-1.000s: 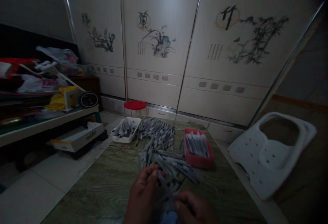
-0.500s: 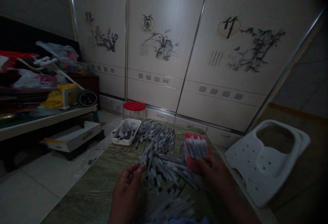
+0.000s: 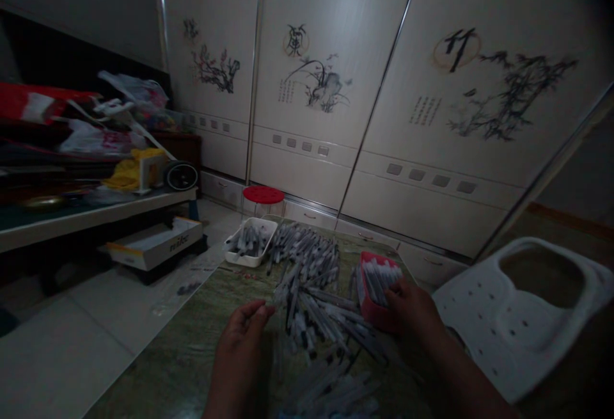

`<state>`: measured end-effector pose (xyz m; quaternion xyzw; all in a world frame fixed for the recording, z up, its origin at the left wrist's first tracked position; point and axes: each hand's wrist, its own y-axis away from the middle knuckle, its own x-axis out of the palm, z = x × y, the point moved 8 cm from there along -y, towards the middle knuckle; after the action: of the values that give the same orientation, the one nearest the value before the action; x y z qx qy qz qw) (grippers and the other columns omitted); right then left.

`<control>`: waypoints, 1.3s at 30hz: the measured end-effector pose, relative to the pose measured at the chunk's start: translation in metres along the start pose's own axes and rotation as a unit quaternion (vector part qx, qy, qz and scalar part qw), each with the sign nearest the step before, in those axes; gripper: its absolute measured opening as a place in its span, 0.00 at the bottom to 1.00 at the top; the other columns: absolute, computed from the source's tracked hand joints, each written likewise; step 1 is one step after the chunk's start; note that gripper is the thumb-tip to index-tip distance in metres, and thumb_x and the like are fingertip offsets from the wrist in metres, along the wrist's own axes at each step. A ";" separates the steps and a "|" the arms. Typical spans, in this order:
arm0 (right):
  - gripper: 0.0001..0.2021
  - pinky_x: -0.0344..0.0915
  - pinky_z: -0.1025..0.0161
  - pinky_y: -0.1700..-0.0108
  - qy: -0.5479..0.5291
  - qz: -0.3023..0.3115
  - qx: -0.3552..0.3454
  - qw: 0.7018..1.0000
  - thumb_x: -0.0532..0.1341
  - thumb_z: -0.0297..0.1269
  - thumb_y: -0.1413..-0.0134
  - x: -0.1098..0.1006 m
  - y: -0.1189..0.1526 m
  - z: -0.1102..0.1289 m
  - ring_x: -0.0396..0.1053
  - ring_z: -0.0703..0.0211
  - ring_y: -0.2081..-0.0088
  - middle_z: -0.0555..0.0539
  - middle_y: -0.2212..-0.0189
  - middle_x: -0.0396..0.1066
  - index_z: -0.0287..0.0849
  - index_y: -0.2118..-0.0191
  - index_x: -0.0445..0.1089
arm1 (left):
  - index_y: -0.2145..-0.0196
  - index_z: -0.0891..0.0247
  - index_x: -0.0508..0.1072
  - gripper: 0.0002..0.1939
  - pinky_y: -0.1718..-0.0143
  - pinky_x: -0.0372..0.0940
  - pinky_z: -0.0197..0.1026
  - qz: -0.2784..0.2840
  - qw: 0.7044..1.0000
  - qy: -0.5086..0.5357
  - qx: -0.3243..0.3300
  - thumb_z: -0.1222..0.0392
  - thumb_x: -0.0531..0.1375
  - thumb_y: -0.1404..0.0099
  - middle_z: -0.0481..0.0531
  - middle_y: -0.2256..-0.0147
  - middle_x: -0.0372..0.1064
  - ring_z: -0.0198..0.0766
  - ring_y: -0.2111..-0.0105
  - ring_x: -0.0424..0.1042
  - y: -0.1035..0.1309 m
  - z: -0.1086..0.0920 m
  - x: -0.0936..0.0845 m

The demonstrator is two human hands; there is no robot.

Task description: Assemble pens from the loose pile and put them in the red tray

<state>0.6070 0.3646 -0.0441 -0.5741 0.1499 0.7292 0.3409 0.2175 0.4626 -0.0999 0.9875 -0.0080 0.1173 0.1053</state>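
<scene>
Lying at the right grip [image 3: 411,309] are boxed pens [image 3: 378,276].

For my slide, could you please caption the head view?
Right hand at the red bin, left hand near the piled pens.

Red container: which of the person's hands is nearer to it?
Right. The right hand is at the near-right edge of the red container; the left hand is apart, to its left.

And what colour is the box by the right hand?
The box is pinkish red; see head view.
</scene>
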 end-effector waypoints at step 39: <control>0.09 0.58 0.64 0.65 -0.079 0.119 -0.124 0.982 0.58 0.40 0.39 0.098 0.080 0.185 0.75 0.56 0.63 0.48 0.68 0.78 0.45 0.67 0.73 | 0.59 0.63 0.75 0.19 0.60 0.63 0.43 0.011 0.999 0.032 -0.025 0.48 0.65 0.43 0.56 0.63 0.79 0.46 0.61 0.74 -0.010 0.010 -0.008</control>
<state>0.4071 0.4515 -0.0951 -0.5310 0.0981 0.8202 0.1890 0.2123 0.4699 -0.1130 0.9802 -0.0189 0.1495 0.1288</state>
